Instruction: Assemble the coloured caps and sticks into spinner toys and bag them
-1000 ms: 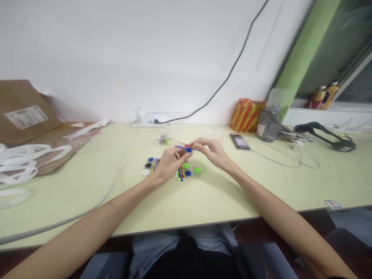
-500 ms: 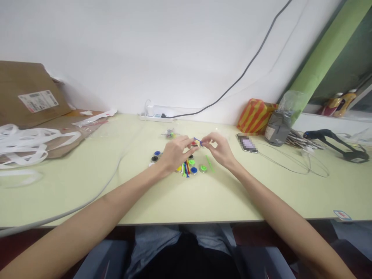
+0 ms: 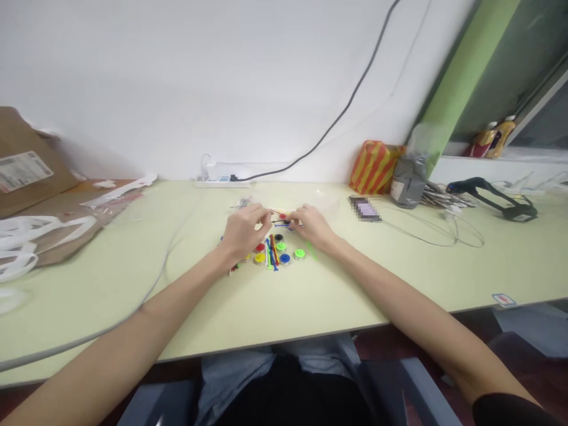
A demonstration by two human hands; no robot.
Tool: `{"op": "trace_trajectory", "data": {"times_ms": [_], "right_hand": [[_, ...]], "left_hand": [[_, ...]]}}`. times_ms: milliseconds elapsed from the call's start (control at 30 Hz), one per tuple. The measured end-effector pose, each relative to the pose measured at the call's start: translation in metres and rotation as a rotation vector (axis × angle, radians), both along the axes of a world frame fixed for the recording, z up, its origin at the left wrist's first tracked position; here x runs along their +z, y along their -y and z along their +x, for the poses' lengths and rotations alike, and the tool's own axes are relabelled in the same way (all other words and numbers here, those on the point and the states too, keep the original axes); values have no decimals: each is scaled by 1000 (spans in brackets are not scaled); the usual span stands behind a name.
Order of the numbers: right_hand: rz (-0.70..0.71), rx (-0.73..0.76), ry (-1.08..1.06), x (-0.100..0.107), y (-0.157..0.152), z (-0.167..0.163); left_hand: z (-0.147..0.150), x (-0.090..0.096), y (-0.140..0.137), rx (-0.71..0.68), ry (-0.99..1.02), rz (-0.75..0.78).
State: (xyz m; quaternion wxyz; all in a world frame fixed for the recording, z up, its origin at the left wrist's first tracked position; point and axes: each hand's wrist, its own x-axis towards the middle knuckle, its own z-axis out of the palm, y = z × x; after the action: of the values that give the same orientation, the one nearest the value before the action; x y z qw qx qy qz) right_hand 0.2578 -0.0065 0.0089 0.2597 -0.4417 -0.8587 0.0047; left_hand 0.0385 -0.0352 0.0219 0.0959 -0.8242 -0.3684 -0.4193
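Note:
My left hand (image 3: 247,231) hovers over the left of a cluster of small coloured pieces, thumb and fingers pinched together; whatever is between them is too small to make out. My right hand (image 3: 313,226) is closed at the cluster's back right, its fingertips at one end of a thin black stick (image 3: 279,221) that points towards my left fingertips. Just below it, a blue stick (image 3: 280,225) reaches under my right fingers. In front lie red, yellow, white and blue sticks (image 3: 271,251) and round clear-sided pieces with coloured tops, such as a yellow one (image 3: 260,258) and a green one (image 3: 300,254).
A power strip (image 3: 222,183) stands against the wall. To the right are a phone (image 3: 366,209), a striped bag (image 3: 373,167), a grey pouch (image 3: 408,180) and a black frame-like device (image 3: 492,198). White straps (image 3: 39,231) and a cardboard package (image 3: 26,160) lie left; a grey cable (image 3: 155,290) crosses the table.
My right hand has come down and left from holding up a blue stick with a blue piece; a blue stick now lies by its fingers. My left hand stays close by. The view has shifted right.

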Motion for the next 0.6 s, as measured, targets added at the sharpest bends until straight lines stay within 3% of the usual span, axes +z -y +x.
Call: {"op": "trace_trajectory", "data": {"times_ms": [133,267,333,400,600], "right_hand": [[-25,22,-149,12,10,9],[-442,378,-142,27,27,26],[-610,460,-99,31,34,28],[-623,450,-92,31,36,27],[-485,348,-126,31,34,25]], "left_hand": [[2,3,2,-143,-85,-81],[6,3,5,-260,-156,-117],[8,3,8,-282,-158,-119],[10,3,10,-281,-158,-124],[15,3,16,-299,-205,-203]]}}
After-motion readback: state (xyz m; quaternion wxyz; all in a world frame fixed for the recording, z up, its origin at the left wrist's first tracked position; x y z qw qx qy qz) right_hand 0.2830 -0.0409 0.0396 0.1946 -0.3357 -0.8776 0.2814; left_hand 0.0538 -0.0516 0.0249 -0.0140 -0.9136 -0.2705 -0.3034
